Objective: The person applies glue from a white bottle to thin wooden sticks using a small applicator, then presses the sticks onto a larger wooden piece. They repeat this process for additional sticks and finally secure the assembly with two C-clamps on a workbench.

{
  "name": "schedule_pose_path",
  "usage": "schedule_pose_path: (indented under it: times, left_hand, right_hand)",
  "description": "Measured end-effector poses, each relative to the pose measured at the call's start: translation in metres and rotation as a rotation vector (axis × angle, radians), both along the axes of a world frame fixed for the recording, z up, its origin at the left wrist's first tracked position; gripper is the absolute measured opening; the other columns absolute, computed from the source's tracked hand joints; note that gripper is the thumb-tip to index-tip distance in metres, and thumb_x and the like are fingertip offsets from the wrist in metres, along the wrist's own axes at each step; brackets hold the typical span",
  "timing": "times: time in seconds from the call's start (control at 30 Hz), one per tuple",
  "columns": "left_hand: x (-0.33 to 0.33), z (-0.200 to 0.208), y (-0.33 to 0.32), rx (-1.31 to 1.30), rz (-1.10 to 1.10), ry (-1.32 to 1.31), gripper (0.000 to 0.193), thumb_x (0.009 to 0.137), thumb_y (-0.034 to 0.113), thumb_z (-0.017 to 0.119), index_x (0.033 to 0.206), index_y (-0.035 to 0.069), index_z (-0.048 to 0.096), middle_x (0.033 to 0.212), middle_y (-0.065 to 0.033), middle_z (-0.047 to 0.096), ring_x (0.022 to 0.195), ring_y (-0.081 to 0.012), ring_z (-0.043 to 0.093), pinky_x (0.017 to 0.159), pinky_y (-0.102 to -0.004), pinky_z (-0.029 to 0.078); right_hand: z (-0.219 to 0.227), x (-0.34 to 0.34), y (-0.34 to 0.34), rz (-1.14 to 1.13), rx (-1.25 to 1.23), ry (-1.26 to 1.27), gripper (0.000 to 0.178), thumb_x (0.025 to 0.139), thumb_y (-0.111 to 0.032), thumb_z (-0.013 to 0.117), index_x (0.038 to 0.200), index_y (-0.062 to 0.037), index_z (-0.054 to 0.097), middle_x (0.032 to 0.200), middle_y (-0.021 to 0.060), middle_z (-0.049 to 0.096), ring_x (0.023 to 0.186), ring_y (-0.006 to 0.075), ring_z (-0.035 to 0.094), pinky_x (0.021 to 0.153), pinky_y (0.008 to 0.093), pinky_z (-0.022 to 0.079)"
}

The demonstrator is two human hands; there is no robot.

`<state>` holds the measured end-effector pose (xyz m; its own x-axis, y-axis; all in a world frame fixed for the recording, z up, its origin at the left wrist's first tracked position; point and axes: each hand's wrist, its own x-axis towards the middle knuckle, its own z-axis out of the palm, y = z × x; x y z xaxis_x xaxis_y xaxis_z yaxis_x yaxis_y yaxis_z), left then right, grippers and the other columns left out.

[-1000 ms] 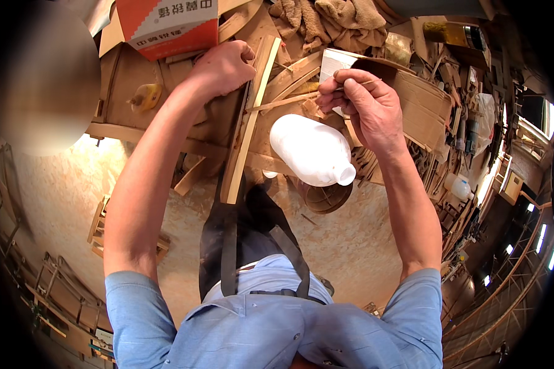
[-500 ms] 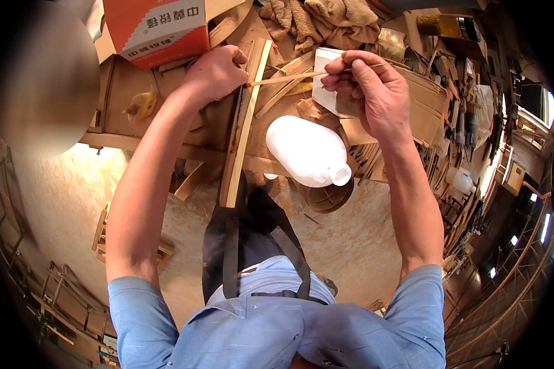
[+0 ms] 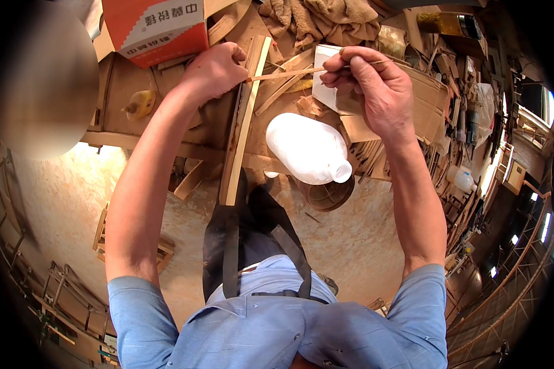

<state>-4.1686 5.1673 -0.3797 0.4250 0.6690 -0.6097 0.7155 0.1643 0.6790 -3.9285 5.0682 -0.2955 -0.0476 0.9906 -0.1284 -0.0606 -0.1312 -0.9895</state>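
closest to the camera is a blue shirt [image 3: 252,335] with dark straps running down over dark trousers [image 3: 218,237]. then there's a long wooden strip [image 3: 242,135] on the counter [image 3: 194,146], its near end poking out past the edge. just right of it is a white plastic bottle [image 3: 305,147], mouth toward the person.

a bit further up, the right hand [image 3: 381,92] has its grip pinching a thin stick [image 3: 286,74] between thumb and fingers. the stick reaches left across to the long strip, its far tip right by the left hand [image 3: 215,74]. that hand's fingers are curled in beside the strip, but honestly can't tell if its grip is pinching anything.

off to the left there's a small yellow bottle [image 3: 141,104], to the right a cardboard box [image 3: 426,104]. further back, a red and white box [image 3: 160,31] and some bunched brown cloth [image 3: 338,21].
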Motion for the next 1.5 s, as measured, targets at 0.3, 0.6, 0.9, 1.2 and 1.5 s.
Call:
schedule_pose_path:
  times: [0.3,0.6,0.9,1.2,1.5]
  left_hand:
    - [-0.001,-0.003,0.001,0.002,0.000,-0.036,0.046,0.083,0.016,0.059,0.126,0.000,0.059,0.086,-0.0047,0.066,0.061,-0.0111,0.057,0.052,-0.0300,0.046]
    - [-0.003,-0.007,0.002,-0.026,0.003,-0.054,0.047,0.083,0.014,0.061,0.127,-0.003,0.058,0.093,-0.0060,0.067,0.069,-0.0109,0.059,0.058,-0.0292,0.048]
    - [-0.005,-0.017,0.001,0.026,0.036,-0.095,0.046,0.083,0.013,0.062,0.126,-0.003,0.061,0.091,-0.0105,0.070,0.067,-0.0143,0.062,0.060,-0.0311,0.050]
    - [-0.005,-0.010,0.002,-0.010,0.015,-0.073,0.044,0.085,0.016,0.062,0.124,-0.004,0.059,0.091,-0.0049,0.066,0.077,-0.0112,0.061,0.067,-0.0279,0.049]
    - [-0.007,-0.026,0.002,0.019,0.066,-0.139,0.041,0.080,0.013,0.063,0.119,-0.001,0.063,0.078,-0.0081,0.066,0.058,-0.0142,0.058,0.052,-0.0313,0.046]
  right_hand:
    - [0.004,-0.004,-0.002,0.007,-0.012,-0.013,0.022,0.104,-0.006,0.051,0.119,0.0046,0.064,0.103,0.0153,0.072,0.092,0.0196,0.070,0.084,0.0328,0.061]
    - [0.011,-0.007,0.000,0.019,-0.006,-0.082,0.021,0.103,-0.007,0.053,0.116,0.0043,0.066,0.102,0.0142,0.073,0.090,0.0183,0.071,0.083,0.0316,0.060]
    - [0.012,-0.010,0.003,0.038,0.051,-0.155,0.021,0.103,-0.007,0.054,0.116,0.0041,0.066,0.101,0.0138,0.073,0.090,0.0180,0.071,0.083,0.0307,0.060]
    - [0.011,-0.014,0.006,0.043,0.051,-0.175,0.022,0.103,-0.008,0.055,0.117,0.0030,0.066,0.100,0.0119,0.073,0.089,0.0166,0.070,0.081,0.0298,0.060]
    - [0.013,-0.015,0.008,-0.010,0.044,-0.177,0.021,0.103,-0.008,0.055,0.115,0.0033,0.067,0.100,0.0113,0.073,0.088,0.0158,0.071,0.080,0.0293,0.060]
